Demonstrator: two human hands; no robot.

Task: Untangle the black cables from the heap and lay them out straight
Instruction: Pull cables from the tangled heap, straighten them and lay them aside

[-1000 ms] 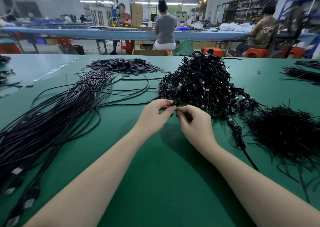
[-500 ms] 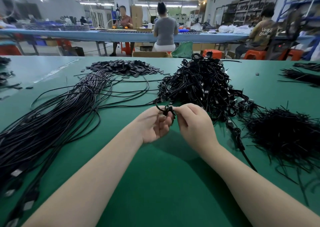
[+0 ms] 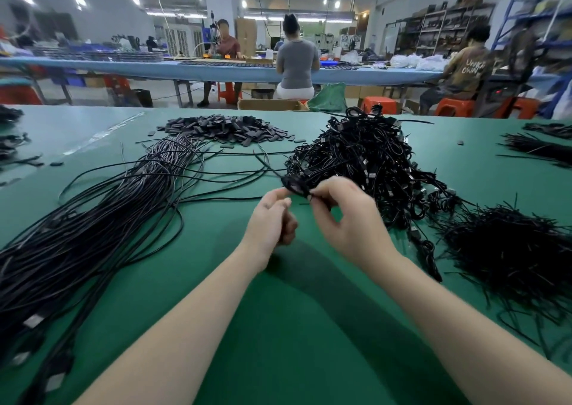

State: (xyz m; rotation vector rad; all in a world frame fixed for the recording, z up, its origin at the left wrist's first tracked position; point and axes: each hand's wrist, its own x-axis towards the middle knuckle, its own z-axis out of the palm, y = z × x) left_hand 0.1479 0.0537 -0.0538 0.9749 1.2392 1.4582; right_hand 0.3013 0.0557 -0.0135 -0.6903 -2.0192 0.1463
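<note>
Reaching forward over the smooth green mat [image 3: 278, 327] with two bare forearms. Pinching a small coiled black cable [image 3: 295, 186] between thumb and forefinger of the left hand [image 3: 272, 219], remaining fingers curling into the palm; gripping the same coil with the fingertips of the right hand [image 3: 349, 216], lifting it just above the mat at the heap's near edge. Lying to the left, a long sheaf of glossy straightened cables [image 3: 93, 234], fanning out, flat metal plugs showing at the near ends. Bristling to the right, a matte pile of thin black ties [image 3: 510, 250]. Rising just behind the hands, the heap [image 3: 365, 157], a knotted mound of looped cords. Spreading farther back, a low scatter of flat dark rectangular pieces [image 3: 226, 127].
</note>
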